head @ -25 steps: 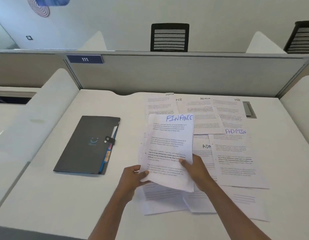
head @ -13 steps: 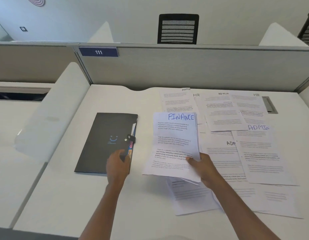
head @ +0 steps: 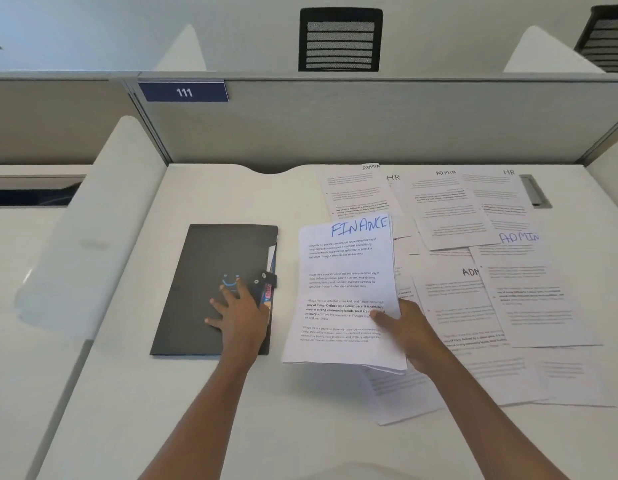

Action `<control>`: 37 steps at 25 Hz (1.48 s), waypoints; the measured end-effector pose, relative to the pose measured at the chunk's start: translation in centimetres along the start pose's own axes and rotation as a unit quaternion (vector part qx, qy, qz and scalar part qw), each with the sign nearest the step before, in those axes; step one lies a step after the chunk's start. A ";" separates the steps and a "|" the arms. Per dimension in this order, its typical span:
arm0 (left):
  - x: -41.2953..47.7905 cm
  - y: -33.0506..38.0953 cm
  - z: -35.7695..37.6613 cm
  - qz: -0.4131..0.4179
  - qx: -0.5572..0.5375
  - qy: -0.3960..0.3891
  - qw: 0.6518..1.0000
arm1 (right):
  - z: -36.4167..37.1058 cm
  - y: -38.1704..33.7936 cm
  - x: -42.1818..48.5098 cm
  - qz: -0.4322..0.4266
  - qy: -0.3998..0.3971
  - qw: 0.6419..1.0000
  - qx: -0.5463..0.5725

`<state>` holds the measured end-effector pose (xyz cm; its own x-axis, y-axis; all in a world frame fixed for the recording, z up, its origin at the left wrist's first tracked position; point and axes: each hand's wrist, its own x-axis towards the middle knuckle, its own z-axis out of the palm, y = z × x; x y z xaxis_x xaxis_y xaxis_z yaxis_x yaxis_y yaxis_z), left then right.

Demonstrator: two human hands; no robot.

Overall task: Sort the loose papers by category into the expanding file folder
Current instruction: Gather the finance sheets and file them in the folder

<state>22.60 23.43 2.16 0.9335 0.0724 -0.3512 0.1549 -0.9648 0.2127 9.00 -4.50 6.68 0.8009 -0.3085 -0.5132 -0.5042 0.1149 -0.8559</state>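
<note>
A dark grey expanding file folder lies closed on the white desk, its strap clasp on the right edge. My left hand rests flat on the folder's cover near the clasp, fingers spread. My right hand grips a thin stack of sheets topped by one marked FINANCE, held just above the desk right of the folder. Loose papers marked ADMIN and HR lie spread over the right half of the desk.
A grey partition with a blue "111" plate closes the desk's far side. A metal cable slot sits at the back right. White side dividers stand left and right. Black chairs show beyond the partition.
My left hand let go of the FINANCE stack and moved left onto the folder's cover. The right hand keeps holding the stack, shifted slightly left.
</note>
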 end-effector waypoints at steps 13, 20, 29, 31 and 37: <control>-2.2 -2.4 -8.1 0.116 -0.014 0.132 0.984 | 2.3 -2.6 -0.7 -0.011 -0.016 1.000 -0.002; -4.1 -2.0 -10.8 0.098 0.037 0.137 0.985 | 3.5 -5.4 -1.5 -0.032 -0.025 0.999 0.011; -4.4 -1.8 -11.4 0.145 -0.056 0.122 0.980 | 3.7 -7.0 -1.8 -0.033 -0.021 0.999 0.025; -4.1 -2.1 -11.2 0.151 -0.065 0.127 0.978 | 3.6 -7.3 -1.9 -0.039 -0.014 0.999 0.022; -4.1 -2.2 -11.2 0.155 -0.135 0.128 0.970 | 4.2 -9.3 -2.4 -0.074 -0.021 0.997 -0.004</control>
<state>22.03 28.14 13.34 0.9932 -0.1167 -0.0013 -0.0994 -0.8516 0.5147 13.18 -0.86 15.60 0.8793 -0.2816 -0.3841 -0.3825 0.0629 -0.9218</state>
